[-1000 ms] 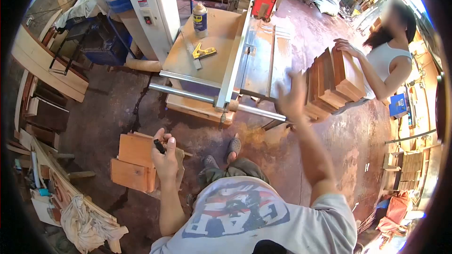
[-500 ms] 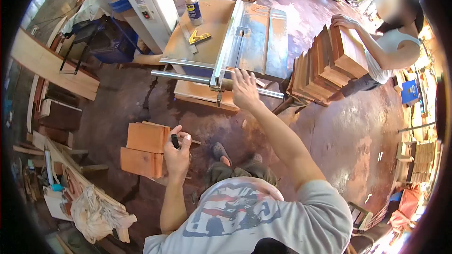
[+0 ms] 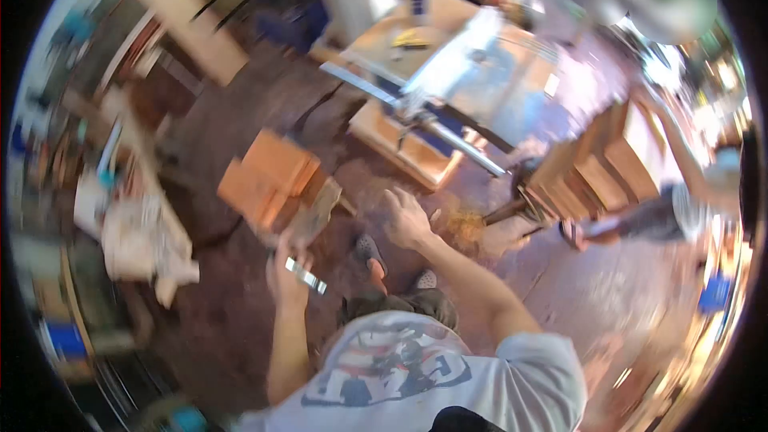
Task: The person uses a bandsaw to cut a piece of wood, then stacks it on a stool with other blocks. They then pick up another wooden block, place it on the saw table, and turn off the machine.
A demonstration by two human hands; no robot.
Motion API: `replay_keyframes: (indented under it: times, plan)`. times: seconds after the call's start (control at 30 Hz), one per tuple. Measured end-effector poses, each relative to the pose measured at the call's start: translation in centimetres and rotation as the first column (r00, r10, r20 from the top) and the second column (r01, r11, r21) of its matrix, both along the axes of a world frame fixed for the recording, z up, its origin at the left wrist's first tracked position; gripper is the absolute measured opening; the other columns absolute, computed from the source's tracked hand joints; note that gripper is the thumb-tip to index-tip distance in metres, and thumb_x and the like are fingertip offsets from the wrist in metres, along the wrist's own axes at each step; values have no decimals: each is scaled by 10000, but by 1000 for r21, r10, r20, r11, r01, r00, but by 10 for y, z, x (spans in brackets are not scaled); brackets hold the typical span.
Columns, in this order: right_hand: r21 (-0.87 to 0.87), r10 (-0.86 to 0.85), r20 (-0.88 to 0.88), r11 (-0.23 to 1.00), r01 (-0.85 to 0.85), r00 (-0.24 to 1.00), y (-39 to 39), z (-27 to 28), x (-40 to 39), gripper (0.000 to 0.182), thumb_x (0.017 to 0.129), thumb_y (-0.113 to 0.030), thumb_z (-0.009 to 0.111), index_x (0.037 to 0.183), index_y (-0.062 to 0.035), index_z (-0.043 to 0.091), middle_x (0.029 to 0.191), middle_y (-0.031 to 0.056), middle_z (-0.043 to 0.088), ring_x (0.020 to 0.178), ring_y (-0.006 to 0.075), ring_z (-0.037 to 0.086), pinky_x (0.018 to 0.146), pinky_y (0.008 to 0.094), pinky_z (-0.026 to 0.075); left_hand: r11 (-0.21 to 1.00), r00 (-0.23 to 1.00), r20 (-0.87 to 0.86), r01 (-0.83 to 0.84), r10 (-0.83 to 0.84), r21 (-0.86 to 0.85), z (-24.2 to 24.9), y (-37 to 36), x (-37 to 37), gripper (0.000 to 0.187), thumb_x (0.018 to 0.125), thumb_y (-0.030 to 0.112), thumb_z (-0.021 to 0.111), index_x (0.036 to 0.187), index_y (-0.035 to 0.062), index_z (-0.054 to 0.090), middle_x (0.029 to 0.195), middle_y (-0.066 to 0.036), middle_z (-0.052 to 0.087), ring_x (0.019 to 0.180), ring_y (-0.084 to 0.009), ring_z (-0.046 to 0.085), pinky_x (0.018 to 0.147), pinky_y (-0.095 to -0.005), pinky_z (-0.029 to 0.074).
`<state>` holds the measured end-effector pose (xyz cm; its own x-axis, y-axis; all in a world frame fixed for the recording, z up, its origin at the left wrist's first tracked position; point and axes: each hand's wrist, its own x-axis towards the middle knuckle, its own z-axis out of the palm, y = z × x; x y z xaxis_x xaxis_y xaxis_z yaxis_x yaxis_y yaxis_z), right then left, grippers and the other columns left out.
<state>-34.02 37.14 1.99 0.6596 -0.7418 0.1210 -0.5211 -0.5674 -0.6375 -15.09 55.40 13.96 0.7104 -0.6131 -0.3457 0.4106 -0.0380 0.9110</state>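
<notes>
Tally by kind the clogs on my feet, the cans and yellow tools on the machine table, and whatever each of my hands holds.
Clogs: 2
Can: 1
Yellow tool: 1
Slim item in left hand: 1
Items seen in right hand: 0
Total: 5

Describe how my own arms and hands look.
Your left hand and right hand are bare, with no gloves, and both forearms are uncovered. Your right sleeve is short and pale grey. Blur hides finer details.
</notes>
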Motion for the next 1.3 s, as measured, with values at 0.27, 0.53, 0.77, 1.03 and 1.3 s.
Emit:
replay_keyframes:
  times: [0.27, 0.53, 0.77, 1.03, 1.3]
  plan:
    - [797, -195, 472, 511, -322, 860, 95, 80, -61, 234, 960, -123, 568, 1154, 5, 589, 928, 29, 634, 866, 125, 575, 791, 293, 487, 889, 893, 79, 449, -444, -84, -21, -59, -100, 567, 1033, 452, 418, 1298, -35, 541, 1227, -175, 647, 1169, -238, 579, 1051, -375, 403]
    - [491, -192, 368, 871, -15, 910, 95, 72, -155, 294, 977, -291, 610, 960, -2, 560, 691, 133, 553, 641, 183, 507, 611, 398, 445, 569, 525, 260, 811, -811, 137, -23, -57, -152, 445, 1006, 157, 546, 1384, -57, 451, 1252, -159, 617, 1188, -206, 557, 1026, -332, 422]
    - [666, -558, 323, 708, 236, 764, 119, 66, -199, 256, 974, -282, 620, 919, -38, 564, 712, -4, 486, 690, 100, 452, 605, 323, 405, 625, 569, 338, 777, -749, 77, -38, -52, -158, 419, 977, 77, 564, 1362, -60, 470, 1030, -115, 674, 925, -149, 610, 859, -276, 488]
    - [586, -657, 310, 701, 406, 687, 135, 32, -214, 300, 970, -308, 620, 881, -26, 572, 696, 39, 516, 666, 129, 474, 605, 345, 429, 729, 630, 576, 680, -522, -84, 60, -57, -156, 327, 939, 57, 598, 1260, 0, 586, 754, -12, 582, 700, -54, 526, 593, -226, 440]
    - [518, -797, -40, 499, 694, 603, 146, -53, -244, 398, 947, -418, 576, 970, -24, 631, 865, 269, 663, 860, 468, 644, 712, 516, 490, -270, 445, 870, 882, 211, -386, 288, -16, -183, 127, 887, 95, 642, 988, 40, 590, 767, -48, 615, 674, -157, 573, 588, -295, 479]
